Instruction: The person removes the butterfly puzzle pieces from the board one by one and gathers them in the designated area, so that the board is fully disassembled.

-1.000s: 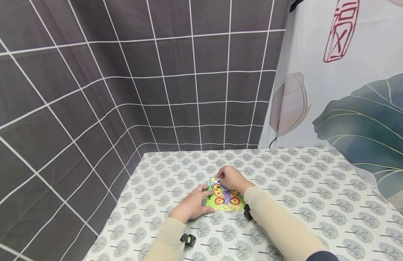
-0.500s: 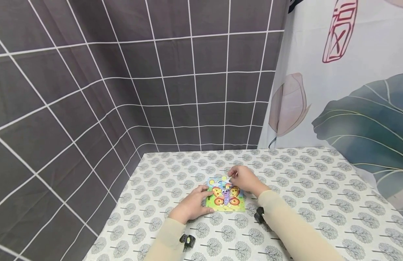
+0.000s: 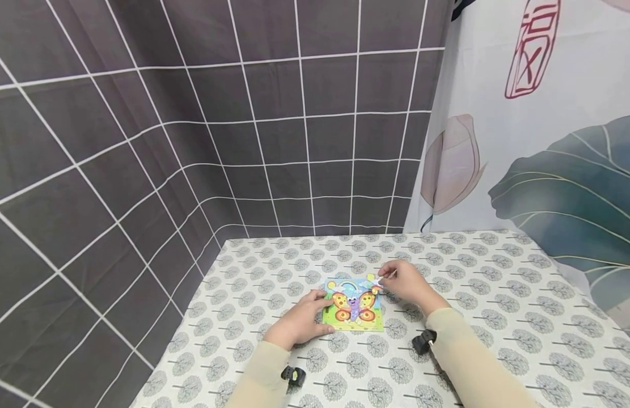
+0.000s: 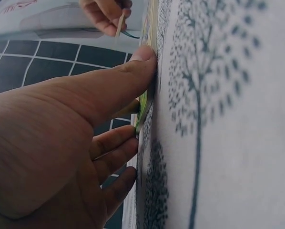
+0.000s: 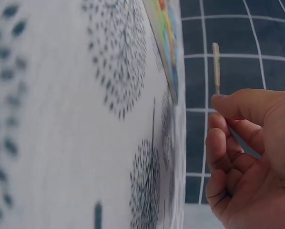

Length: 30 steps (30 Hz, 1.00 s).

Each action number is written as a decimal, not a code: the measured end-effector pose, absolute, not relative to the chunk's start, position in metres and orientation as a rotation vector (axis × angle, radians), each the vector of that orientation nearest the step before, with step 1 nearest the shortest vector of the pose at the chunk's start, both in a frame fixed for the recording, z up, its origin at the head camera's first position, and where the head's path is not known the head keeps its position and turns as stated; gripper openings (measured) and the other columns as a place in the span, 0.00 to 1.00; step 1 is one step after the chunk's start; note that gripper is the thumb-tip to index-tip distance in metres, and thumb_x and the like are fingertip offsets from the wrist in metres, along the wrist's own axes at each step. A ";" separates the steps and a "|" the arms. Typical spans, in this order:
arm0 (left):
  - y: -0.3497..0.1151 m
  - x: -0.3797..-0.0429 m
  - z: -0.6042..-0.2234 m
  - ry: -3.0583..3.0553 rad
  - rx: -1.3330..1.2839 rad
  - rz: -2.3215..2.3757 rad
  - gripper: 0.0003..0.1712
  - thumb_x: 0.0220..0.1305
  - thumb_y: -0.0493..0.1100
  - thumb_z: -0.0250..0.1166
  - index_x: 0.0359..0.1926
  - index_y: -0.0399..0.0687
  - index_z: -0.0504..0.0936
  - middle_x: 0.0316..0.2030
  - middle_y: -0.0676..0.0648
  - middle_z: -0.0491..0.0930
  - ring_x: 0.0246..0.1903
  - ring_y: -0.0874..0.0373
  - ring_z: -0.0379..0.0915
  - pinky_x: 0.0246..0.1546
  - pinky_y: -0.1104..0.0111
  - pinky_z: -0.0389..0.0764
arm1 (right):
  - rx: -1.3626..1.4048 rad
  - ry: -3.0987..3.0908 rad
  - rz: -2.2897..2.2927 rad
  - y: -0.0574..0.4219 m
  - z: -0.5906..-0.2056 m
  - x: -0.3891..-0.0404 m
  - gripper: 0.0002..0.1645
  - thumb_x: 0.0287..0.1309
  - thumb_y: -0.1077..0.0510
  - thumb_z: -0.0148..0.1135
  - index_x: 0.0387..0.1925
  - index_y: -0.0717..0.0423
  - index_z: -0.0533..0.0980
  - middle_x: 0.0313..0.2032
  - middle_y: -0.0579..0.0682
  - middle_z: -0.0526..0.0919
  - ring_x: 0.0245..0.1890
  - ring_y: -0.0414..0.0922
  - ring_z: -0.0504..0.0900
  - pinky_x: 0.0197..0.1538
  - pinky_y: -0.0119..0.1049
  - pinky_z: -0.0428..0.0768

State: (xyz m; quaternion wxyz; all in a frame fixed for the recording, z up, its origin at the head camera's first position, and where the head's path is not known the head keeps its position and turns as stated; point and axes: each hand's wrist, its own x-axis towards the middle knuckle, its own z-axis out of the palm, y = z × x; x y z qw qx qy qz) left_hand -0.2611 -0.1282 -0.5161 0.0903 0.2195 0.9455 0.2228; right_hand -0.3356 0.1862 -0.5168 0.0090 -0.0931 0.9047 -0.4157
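Observation:
A square jigsaw board [image 3: 353, 324] with a butterfly, rainbow and sun picture lies flat on the table. At its left side, my left hand [image 3: 296, 321] rests with fingers spread, the thumb by the lower left corner and a fingertip on the left edge. My right hand [image 3: 407, 283] pinches a small flat puzzle piece [image 3: 376, 288] between thumb and fingers, over the board's upper right corner. In the right wrist view this piece [image 5: 217, 67] stands edge-on, thin and pale, above the thumb tip. Its printed face is too small to read clearly.
A white cloth [image 3: 274, 266] printed with grey trees covers the table. Behind and to the left hangs a dark curtain [image 3: 284, 141] with white grid lines; a pale floral curtain [image 3: 463, 170] hangs at right. Each wrist wears a black camera [image 3: 294, 375].
My right hand has moved right across the board's top with the puzzle piece, from the upper middle to the upper right corner, uncovering the rainbow. My left hand has stayed put.

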 end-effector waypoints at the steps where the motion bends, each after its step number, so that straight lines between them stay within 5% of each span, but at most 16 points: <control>1: -0.128 -0.261 -0.516 2.810 0.651 0.667 0.43 0.62 0.59 0.75 0.76 0.57 0.73 0.78 0.49 0.61 0.76 0.46 0.59 0.73 0.49 0.67 | -0.271 2.818 -1.309 0.189 -0.516 -0.334 0.07 0.60 0.62 0.71 0.41 0.52 0.84 0.38 0.49 0.84 0.35 0.46 0.80 0.39 0.40 0.82; 30: -0.131 -0.262 -0.519 2.775 0.655 0.722 0.43 0.63 0.58 0.75 0.76 0.57 0.72 0.78 0.50 0.60 0.76 0.47 0.58 0.74 0.48 0.66 | -0.016 2.763 -1.428 0.218 -0.527 -0.320 0.09 0.53 0.67 0.73 0.38 0.57 0.85 0.36 0.52 0.82 0.39 0.49 0.80 0.48 0.44 0.78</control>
